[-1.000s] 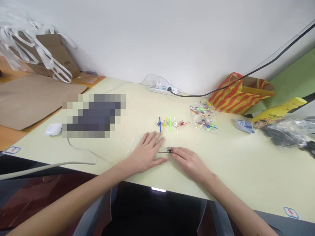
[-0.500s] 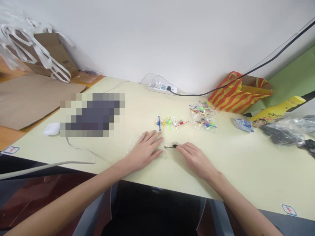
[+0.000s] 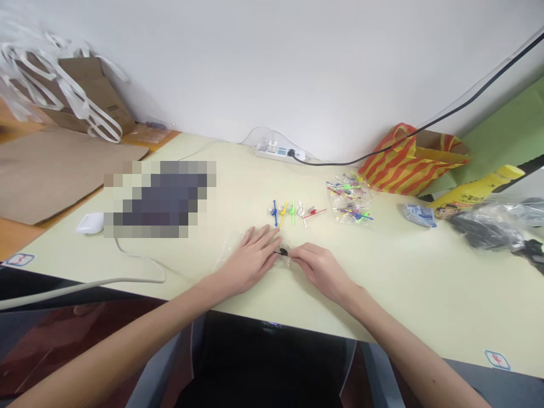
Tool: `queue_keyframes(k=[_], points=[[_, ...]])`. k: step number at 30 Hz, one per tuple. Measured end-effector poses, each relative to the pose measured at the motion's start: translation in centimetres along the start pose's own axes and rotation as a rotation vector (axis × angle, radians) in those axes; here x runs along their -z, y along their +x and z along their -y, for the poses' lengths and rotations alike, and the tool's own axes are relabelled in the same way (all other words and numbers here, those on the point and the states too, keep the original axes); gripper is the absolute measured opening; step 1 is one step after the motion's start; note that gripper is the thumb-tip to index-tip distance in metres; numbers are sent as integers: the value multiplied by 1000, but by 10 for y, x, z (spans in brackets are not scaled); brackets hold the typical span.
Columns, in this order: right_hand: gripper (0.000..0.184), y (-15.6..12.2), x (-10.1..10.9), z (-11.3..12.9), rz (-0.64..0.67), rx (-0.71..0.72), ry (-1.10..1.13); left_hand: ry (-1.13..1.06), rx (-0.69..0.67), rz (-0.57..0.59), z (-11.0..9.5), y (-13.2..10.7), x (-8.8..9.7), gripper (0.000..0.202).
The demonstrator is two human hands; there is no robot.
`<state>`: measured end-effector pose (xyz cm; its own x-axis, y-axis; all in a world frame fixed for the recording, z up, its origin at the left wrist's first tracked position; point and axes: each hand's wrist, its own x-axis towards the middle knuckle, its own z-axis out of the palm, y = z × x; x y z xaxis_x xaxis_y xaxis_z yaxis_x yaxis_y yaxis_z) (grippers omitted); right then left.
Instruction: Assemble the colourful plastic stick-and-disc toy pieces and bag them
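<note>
My left hand (image 3: 251, 260) lies flat with its fingers stretched out, pressing on a clear plastic bag (image 3: 226, 249) that shows at its left side and past its fingertips. My right hand (image 3: 321, 269) pinches a small black plastic piece (image 3: 283, 251), thin like a stick with a rounded part. The black piece is at the bag's right end, close to my left thumb and index finger; whether it is inside the bag cannot be made out. Just beyond my hands lie similar pieces in a row: blue (image 3: 275, 213), yellow (image 3: 283, 214), green (image 3: 293, 212), white (image 3: 302, 214) and red (image 3: 313, 212).
Two clear bags of mixed coloured pieces (image 3: 351, 201) lie right of the row. Behind stand a power strip (image 3: 278, 152) and a striped bag (image 3: 395, 164). A yellow bottle (image 3: 476, 192) is at the right. A blurred dark object (image 3: 164, 198) and a white case (image 3: 90, 222) are at the left.
My right hand has moved left with the black piece, bringing it from a short way off up to my left fingers and the bag. My left hand has hardly moved.
</note>
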<state>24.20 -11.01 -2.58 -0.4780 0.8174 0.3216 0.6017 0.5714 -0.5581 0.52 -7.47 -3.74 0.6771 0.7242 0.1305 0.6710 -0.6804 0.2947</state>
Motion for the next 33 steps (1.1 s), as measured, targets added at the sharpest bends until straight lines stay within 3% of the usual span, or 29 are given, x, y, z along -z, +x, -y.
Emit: queue_keyframes(k=[8, 11, 17, 22, 27, 33], points=[[17, 5, 0, -10, -8, -255, 211, 18, 46, -208, -4, 1, 15, 22], [16, 5, -2, -13, -15, -270, 230, 45, 58, -180, -4, 2, 22, 19], [21, 10, 2, -8, 22, -240, 188, 137, -161, 2, 1, 4, 32, 24], [21, 13, 6, -4, 62, -240, 155, 231, -252, 45, 1, 10, 47, 18], [21, 12, 6, -2, 44, -235, 156, 203, -254, 23, -1, 13, 59, 26], [29, 9, 1, 6, -4, -147, 56, 209, -333, -76, -2, 21, 56, 29]])
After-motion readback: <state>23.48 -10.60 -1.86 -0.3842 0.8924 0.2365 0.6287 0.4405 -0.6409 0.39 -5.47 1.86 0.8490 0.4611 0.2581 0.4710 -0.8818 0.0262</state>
